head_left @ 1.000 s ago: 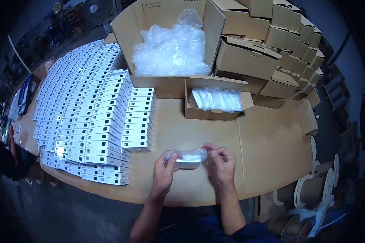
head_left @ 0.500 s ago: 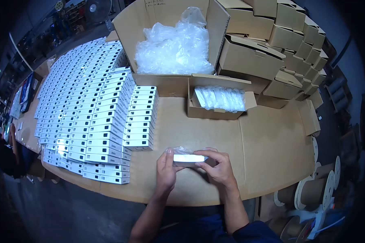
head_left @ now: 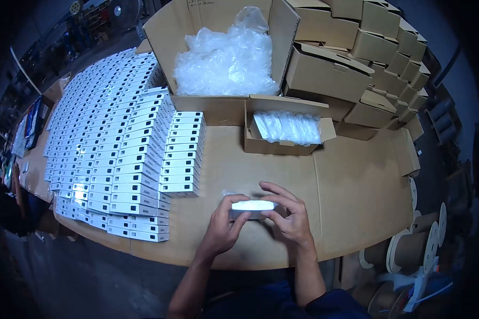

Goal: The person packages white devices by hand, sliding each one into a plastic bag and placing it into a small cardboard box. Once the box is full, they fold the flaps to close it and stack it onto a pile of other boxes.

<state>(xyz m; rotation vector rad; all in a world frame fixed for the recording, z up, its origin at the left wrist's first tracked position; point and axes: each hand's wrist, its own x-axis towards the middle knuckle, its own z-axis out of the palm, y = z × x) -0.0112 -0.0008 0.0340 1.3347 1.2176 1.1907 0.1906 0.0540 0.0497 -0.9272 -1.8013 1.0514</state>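
Note:
A small white box (head_left: 254, 205) is held between my two hands above the front of the table, its narrow side towards me. My left hand (head_left: 223, 224) grips its left end, thumb below and index finger on top. Fingers of my right hand (head_left: 291, 219) pinch the right end, with one finger stretched out above. A bit of clear plastic (head_left: 228, 193) shows behind the box by my left fingers; how it is attached I cannot tell. Beyond my hands stands an open carton (head_left: 278, 148) with a row of plastic-wrapped white items (head_left: 288, 128).
Stacked white boxes (head_left: 125, 154) fill the table's left side. A large open carton (head_left: 214, 110) of clear plastic bags (head_left: 226, 61) stands at the back. Brown cartons (head_left: 330, 74) are piled back right. Cable spools (head_left: 412, 252) sit beyond the right edge. Another person's arm (head_left: 19, 183) shows far left.
My left fingers have shifted from the box's side to over its top, thumb now in front. One right finger has lifted away. Less of the plastic shows behind the box.

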